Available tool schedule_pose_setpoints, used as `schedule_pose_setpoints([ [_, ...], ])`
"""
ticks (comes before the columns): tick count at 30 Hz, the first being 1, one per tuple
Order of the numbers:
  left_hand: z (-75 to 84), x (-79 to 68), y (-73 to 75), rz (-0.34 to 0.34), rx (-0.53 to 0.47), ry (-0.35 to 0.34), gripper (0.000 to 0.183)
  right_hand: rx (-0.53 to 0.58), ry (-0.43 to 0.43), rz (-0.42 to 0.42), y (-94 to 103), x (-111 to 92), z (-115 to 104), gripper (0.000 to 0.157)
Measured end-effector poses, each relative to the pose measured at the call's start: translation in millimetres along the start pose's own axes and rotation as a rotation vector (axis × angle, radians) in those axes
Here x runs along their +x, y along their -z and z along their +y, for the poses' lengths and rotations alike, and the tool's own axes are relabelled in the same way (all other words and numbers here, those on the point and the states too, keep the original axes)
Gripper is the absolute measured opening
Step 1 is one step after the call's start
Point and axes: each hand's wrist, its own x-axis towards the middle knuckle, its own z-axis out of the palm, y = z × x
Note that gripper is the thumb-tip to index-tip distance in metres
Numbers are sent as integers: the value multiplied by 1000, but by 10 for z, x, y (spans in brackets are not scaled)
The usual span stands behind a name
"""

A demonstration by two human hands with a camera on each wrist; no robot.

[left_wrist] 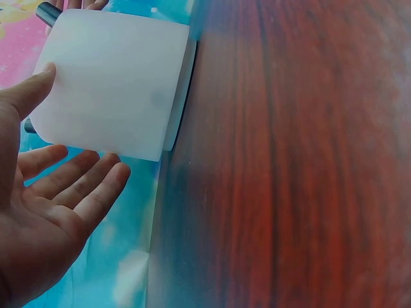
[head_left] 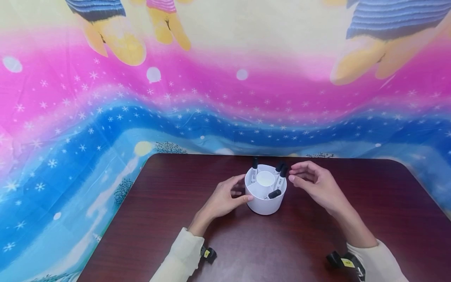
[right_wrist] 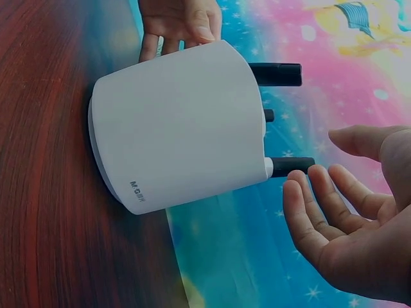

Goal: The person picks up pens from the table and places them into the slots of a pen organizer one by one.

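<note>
A white round pen organizer point(head_left: 266, 206) stands upright on the table, divided into compartments around a round middle cup. Several black-capped markers lean in it: one marker point(head_left: 255, 172) at the back left, a pair at the right, and one marker point(head_left: 274, 194) low at the front. My left hand point(head_left: 222, 199) is at the organizer's left side, thumb on the wall near the rim; its fingers point(left_wrist: 96, 192) extend along the side. Just right of the rim is my right hand point(head_left: 318, 187), fingers loosely bent and holding nothing, fingertips close by a marker cap point(right_wrist: 293, 167).
The dark red-brown table point(head_left: 169, 188) has its far edge just behind the organizer. A patterned cloth point(head_left: 211, 86) with snowflakes hangs behind it. Black wrist devices with yellow labels, one device point(head_left: 208, 253) on the left and one device point(head_left: 343, 261) on the right, sit under the sleeves.
</note>
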Motion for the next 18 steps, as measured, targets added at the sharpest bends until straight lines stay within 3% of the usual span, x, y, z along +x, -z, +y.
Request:
schedule_pose_setpoints([
  [13, 3, -4, 25, -10, 21, 1, 76, -19, 12, -4, -4, -61, 65, 35],
  [18, -29, -79, 110, 15, 46, 19, 74, -178, -39, -2, 96, -183, 191, 34],
])
